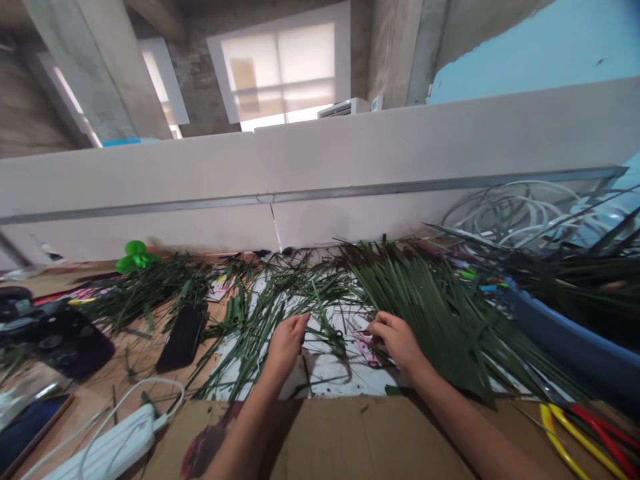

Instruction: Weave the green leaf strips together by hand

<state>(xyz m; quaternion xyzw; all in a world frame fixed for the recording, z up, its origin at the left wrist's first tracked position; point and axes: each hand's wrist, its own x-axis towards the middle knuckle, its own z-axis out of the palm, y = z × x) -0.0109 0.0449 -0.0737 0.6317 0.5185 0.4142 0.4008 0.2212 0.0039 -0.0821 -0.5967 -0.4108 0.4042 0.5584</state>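
My left hand (287,343) and my right hand (397,340) are over a white sheet (330,370) strewn with thin green leaf strips (280,300). Both hands have their fingers pinched, and a thin dark strip (335,333) runs between them. Under my right hand lies a small pink tool (369,350). A broad fan of long dark green leaf blades (430,300) spreads just right of my right hand. A brown cardboard sheet (325,433) lies beneath my forearms.
A black phone (183,337) lies left of the leaves, a white power bank with cable (107,450) at lower left, a dark device (60,337) further left. Yellow and red handled tools (580,433) lie at lower right, beside a blue tub (565,340). A white partition wall (320,180) runs behind.
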